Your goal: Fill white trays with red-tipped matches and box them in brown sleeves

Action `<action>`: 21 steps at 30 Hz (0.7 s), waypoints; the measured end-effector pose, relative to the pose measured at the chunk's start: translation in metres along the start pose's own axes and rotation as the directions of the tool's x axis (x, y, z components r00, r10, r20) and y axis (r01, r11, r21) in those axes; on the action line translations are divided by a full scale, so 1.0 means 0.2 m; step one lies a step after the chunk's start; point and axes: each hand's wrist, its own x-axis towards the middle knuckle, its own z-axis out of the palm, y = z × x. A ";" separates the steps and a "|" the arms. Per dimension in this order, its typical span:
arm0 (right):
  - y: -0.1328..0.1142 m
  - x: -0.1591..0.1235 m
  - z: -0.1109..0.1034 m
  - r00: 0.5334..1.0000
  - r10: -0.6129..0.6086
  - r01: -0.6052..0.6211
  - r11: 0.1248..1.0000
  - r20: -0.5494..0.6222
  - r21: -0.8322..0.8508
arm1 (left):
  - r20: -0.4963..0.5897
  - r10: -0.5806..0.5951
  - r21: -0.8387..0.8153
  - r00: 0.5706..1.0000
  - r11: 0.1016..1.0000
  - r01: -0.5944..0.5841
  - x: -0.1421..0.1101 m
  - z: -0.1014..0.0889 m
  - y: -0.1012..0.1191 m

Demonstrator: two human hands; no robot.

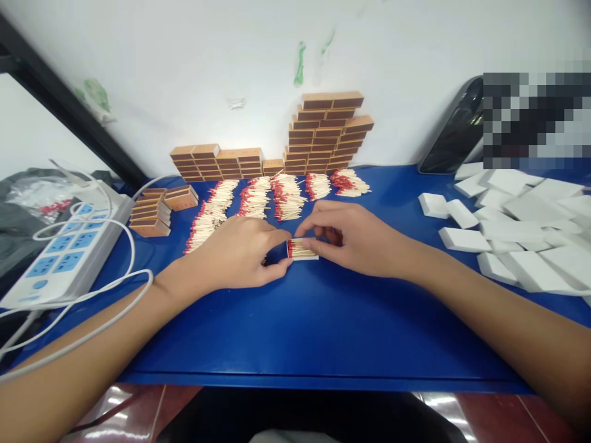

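Observation:
A small white matchbox tray (pixel 308 258) filled with red-headed matches (pixel 298 249) lies on the blue table in front of me. My left hand (pixel 242 252) grips the tray's left end between thumb and index finger. Over its right part, my right hand (pixel 355 240) has thumb and fingers closed on the matches at the top, with the other fingers curled. Just behind the hands, loose matches lie in several piles, among them a long left pile (pixel 205 224) and a middle pile (pixel 289 200).
Brown matchboxes (pixel 318 141) stand stacked against the wall, with a few more boxes (pixel 150 215) at the left. White empty trays (pixel 530 264) are heaped at right. A power strip (pixel 69 246) and a white cable (pixel 133 246) lie at left, the cable crossing near my left forearm.

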 end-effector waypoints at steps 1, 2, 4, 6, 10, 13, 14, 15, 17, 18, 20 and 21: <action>0.00 0.00 0.01 1.000 0.013 -0.013 1.000 0.011 0.001 | 0.001 0.004 0.001 1.000 1.000 -0.004 0.00 0.00 0.00; 0.00 0.00 0.01 0.999 0.024 -0.024 1.000 0.025 0.001 | 0.003 0.008 0.000 1.000 1.000 -0.008 0.00 0.00 0.00; 0.00 0.01 0.02 0.999 0.035 -0.035 0.999 0.039 0.000 | 0.003 0.014 0.000 1.000 1.000 -0.014 0.00 0.01 -0.01; 0.00 0.01 0.02 0.999 0.028 -0.028 1.000 0.026 -0.002 | -0.006 0.018 0.003 1.000 1.000 -0.018 0.00 0.01 -0.01; 0.00 0.00 0.01 0.998 0.047 -0.046 0.998 0.040 -0.032 | -0.018 0.018 0.008 1.000 1.000 -0.018 0.00 0.01 -0.01; 0.00 0.00 -0.01 0.995 0.073 -0.069 0.996 0.073 -0.049 | 0.010 0.010 0.010 1.000 1.000 -0.010 0.00 0.00 -0.01; 0.01 0.00 -0.01 0.996 0.067 -0.063 0.997 0.065 -0.051 | 0.012 0.007 0.014 1.000 1.000 -0.007 0.00 0.00 -0.01; 0.01 0.00 -0.01 0.997 0.058 -0.055 0.997 0.054 -0.055 | 0.010 0.006 0.018 1.000 1.000 -0.006 0.00 0.00 -0.01; 0.01 0.00 -0.01 0.998 0.045 -0.042 0.997 0.041 -0.067 | 0.003 0.009 0.021 1.000 1.000 -0.009 0.00 0.00 -0.01; 0.01 0.00 -0.01 0.998 0.043 -0.040 0.997 0.041 -0.067 | 0.004 0.013 0.019 1.000 1.000 -0.013 0.00 0.00 -0.01; 0.01 0.01 -0.01 0.999 0.039 -0.037 0.998 0.037 -0.053 | 0.009 0.016 0.019 1.000 1.000 -0.017 0.00 0.01 -0.01; 0.00 0.01 -0.01 0.999 0.033 -0.032 0.999 0.027 -0.041 | 0.010 0.014 0.024 1.000 1.000 -0.014 0.00 0.01 -0.01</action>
